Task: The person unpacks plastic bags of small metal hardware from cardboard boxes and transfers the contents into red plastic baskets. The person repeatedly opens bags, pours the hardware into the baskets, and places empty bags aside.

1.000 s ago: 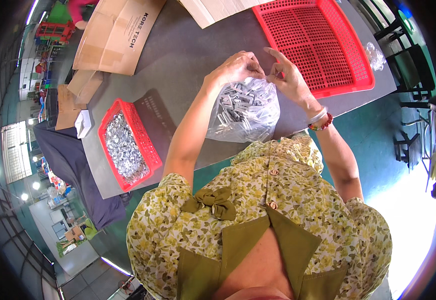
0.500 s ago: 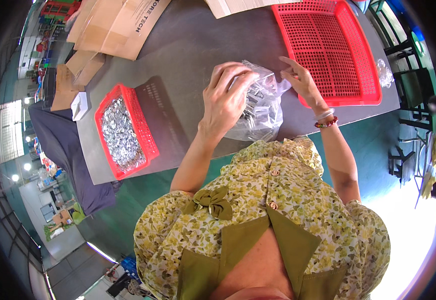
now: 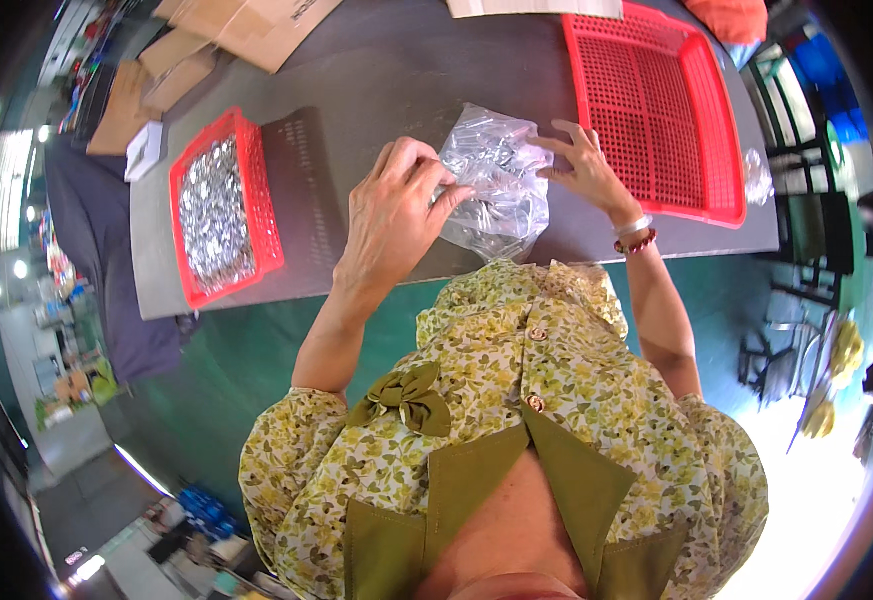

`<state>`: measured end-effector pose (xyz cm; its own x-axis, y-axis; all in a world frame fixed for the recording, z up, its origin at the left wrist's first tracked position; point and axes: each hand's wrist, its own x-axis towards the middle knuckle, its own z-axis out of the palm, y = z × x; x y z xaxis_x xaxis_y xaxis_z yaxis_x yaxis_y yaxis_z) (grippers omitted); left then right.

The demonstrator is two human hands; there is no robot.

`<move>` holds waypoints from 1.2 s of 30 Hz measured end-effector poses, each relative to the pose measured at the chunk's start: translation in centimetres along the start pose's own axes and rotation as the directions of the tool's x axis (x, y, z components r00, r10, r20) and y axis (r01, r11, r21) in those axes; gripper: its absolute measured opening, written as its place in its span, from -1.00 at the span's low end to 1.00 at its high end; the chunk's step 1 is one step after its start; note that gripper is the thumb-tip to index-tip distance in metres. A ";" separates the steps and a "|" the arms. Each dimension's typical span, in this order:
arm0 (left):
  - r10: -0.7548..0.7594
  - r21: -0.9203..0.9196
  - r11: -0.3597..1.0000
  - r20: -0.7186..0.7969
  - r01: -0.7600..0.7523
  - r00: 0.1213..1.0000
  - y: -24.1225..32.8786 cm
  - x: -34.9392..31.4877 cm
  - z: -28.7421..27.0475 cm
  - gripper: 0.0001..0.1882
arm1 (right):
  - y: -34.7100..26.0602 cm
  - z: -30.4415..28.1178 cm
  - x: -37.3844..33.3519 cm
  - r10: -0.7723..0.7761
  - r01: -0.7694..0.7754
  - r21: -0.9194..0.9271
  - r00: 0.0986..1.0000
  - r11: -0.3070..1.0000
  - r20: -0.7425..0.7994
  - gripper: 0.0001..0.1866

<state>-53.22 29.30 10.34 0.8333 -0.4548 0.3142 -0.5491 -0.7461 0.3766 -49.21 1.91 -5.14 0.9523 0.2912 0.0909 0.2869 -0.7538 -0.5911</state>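
A clear plastic bag [image 3: 492,180] full of small shiny metal parts lies on the grey table [image 3: 387,70] in front of me. My left hand [image 3: 392,215] pinches the bag's left edge with closed fingers. At the bag's upper right corner my right hand [image 3: 587,165] grips the plastic; a bracelet sits on that wrist. Both hands hold the bag down on the table top.
A red basket [image 3: 219,210] heaped with small metal parts stands at the left on the table. An empty red mesh tray [image 3: 657,110] lies to the right of the bag. Cardboard boxes [image 3: 257,25] sit at the far edge. Chairs [image 3: 787,330] stand on the floor at the right.
The bag was held up between both hands a second ago; it now lies lower on the table, with my left hand at its left edge and my right hand at its top corner.
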 end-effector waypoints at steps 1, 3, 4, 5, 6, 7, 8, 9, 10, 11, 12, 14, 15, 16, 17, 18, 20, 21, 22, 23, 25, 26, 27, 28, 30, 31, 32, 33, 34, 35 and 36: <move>-0.045 -0.015 0.999 -0.060 0.044 0.997 0.4 -0.5 0.2 -0.80 | -0.5 -0.4 -0.5 -0.149 0.143 -0.095 0.987 0.985 -0.058 -0.44; -0.069 -0.043 0.997 -0.148 0.063 0.987 1.6 -1.2 0.7 -0.82 | -1.3 -1.0 -0.2 -0.206 0.202 -0.083 0.978 0.976 -0.044 -0.55; -0.081 -0.056 0.996 -0.189 0.072 0.979 2.3 -1.5 1.0 -0.82 | -1.0 -0.8 0.1 -0.265 0.263 -0.131 0.964 0.956 0.000 -0.58; -0.098 -0.075 0.994 -0.202 0.084 0.974 3.1 -1.7 1.5 -0.83 | -0.7 -0.8 0.1 -0.316 0.319 -0.177 0.948 0.931 0.049 -0.62; -0.108 -0.092 0.992 -0.212 0.090 0.971 3.8 -1.5 2.1 -0.84 | -0.5 -0.8 0.3 -0.308 0.324 -0.177 0.945 0.929 0.112 -0.77; -0.117 -0.109 0.990 -0.223 0.094 0.968 4.7 -1.6 2.6 -0.84 | 0.3 -0.8 0.7 -0.317 0.343 -0.195 0.936 0.919 0.153 -0.80; -0.180 -0.169 0.974 -0.156 0.153 0.971 5.9 -1.4 2.6 -0.86 | 1.6 -0.6 1.1 -0.317 0.354 -0.212 0.930 0.911 0.187 -0.83; -0.176 -0.165 0.976 -0.198 0.145 0.964 6.5 -1.7 2.6 -0.86 | 2.3 -0.6 1.5 -0.323 0.370 -0.221 0.921 0.902 0.219 -0.85; -0.172 -0.160 0.978 -0.240 0.136 0.955 6.8 -2.0 2.6 -0.85 | 2.9 -0.9 1.5 -0.318 0.362 -0.251 0.927 0.898 0.200 -0.86; -0.169 -0.150 0.980 -0.275 0.132 0.946 7.0 -2.5 2.5 -0.85 | 3.7 -1.1 1.6 -0.307 0.349 -0.230 0.931 0.909 0.198 -0.86; -0.213 -0.132 0.975 -0.301 0.180 0.930 7.2 -3.2 1.9 -0.87 | 4.7 -1.2 1.5 -0.289 0.329 -0.205 0.936 0.922 0.200 -0.86; -0.289 -0.101 0.957 -0.356 0.270 0.889 7.8 -4.6 -0.2 -0.90 | 6.2 -1.8 0.9 -0.272 0.310 -0.182 0.940 0.933 0.206 -0.86; -0.320 -0.096 0.946 -0.428 0.310 0.845 8.3 -5.7 -1.2 -0.92 | 7.2 -1.7 0.9 -0.282 0.318 -0.177 0.938 0.931 0.200 -0.86; -0.347 -0.093 0.933 -0.497 0.348 0.795 8.9 -7.1 -2.2 -0.93 | 8.2 -1.4 0.8 -0.292 0.325 -0.173 0.936 0.930 0.195 -0.86; -0.366 -0.096 0.919 -0.564 0.381 0.740 9.7 -8.5 -3.1 -0.94 | 9.1 -1.2 0.7 -0.298 0.331 -0.174 0.936 0.928 0.189 -0.85; -0.382 -0.047 0.895 -0.594 0.444 0.707 10.5 -10.1 -3.7 -0.93 | 9.4 -1.1 0.9 -0.319 0.348 -0.150 0.929 0.925 0.188 -0.85; -0.408 0.036 0.823 -0.655 0.567 0.635 11.8 -13.7 -4.5 -0.90 | 9.8 -1.2 1.4 -0.348 0.397 -0.227 0.910 0.889 0.228 -0.85; -0.356 0.042 0.775 -0.795 0.631 0.491 12.4 -15.4 -5.3 -0.88 | 9.6 -1.4 1.8 -0.367 0.429 -0.262 0.895 0.865 0.254 -0.84; -0.275 0.037 0.723 -0.901 0.690 0.336 12.7 -17.3 -6.5 -0.86 | 9.6 -1.8 1.8 -0.342 0.424 -0.308 0.895 0.852 0.287 -0.84; -0.171 0.016 0.730 -0.964 0.684 0.204 12.3 -20.8 -8.7 -0.81 | 10.7 -1.9 1.8 -0.338 0.412 -0.264 0.897 0.872 0.284 -0.85; -0.020 0.029 0.806 -0.997 0.591 0.076 14.9 -25.0 -12.8 -0.80 | 11.5 -1.6 2.5 -0.343 0.417 -0.205 0.885 0.886 0.315 -0.82; -0.043 -0.010 0.649 -0.999 0.761 0.023 15.2 -28.1 -13.9 -0.82 | 11.3 -2.2 2.6 -0.325 0.407 -0.208 0.883 0.889 0.339 -0.76; -0.042 0.063 0.506 -0.994 0.860 0.098 16.2 -28.9 -13.8 -0.83 | 10.6 -2.6 2.5 -0.375 0.451 -0.204 0.869 0.869 0.323 -0.68; -0.059 0.140 0.351 -0.983 0.926 0.171 17.4 -29.4 -13.8 -0.84 | 9.9 -3.1 2.6 -0.421 0.489 -0.202 0.855 0.849 0.304 -0.61; -0.136 0.123 0.464 -0.969 0.878 0.207 17.5 -29.4 -12.7 -0.88 | 7.8 -4.4 2.4 -0.527 0.568 -0.143 0.814 0.811 0.243 -0.27; -0.209 -0.062 0.736 -0.968 0.674 0.139 16.7 -28.3 -11.1 -0.92 | 6.3 -5.4 2.0 -0.459 0.454 0.079 0.855 0.887 0.240 -0.23; -0.300 -0.160 0.786 -0.943 0.598 0.142 16.2 -26.8 -9.9 -0.91 | 3.1 -7.2 0.9 -0.380 0.301 0.299 0.889 0.905 0.255 -0.19; -0.389 -0.261 0.818 -0.907 0.512 0.159 15.5 -24.9 -8.7 -0.91 | 0.2 -8.9 -0.2 -0.297 0.125 0.498 0.912 0.858 0.282 -0.15; -0.448 -0.283 0.822 -0.857 0.494 0.254 15.2 -22.9 -8.0 -0.90 | -2.9 -10.7 -1.2 -0.361 0.158 0.567 0.894 0.808 0.266 -0.14; -0.508 -0.316 0.820 -0.787 0.477 0.351 14.6 -20.1 -6.7 -0.89 | -5.3 -12.5 -1.9 -0.412 0.177 0.626 0.876 0.759 0.252 -0.13; -0.518 -0.324 0.846 -0.688 0.424 0.508 14.1 -17.4 -5.4 -0.88 | -6.9 -13.2 -2.3 -0.464 0.195 0.687 0.856 0.700 0.230 -0.12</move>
<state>-75.83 29.35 14.88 0.6647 0.4899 0.5641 -0.1315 -0.6665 0.7338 -52.04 -1.36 9.27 0.6579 0.7342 0.1679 0.3152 -0.0659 -0.9467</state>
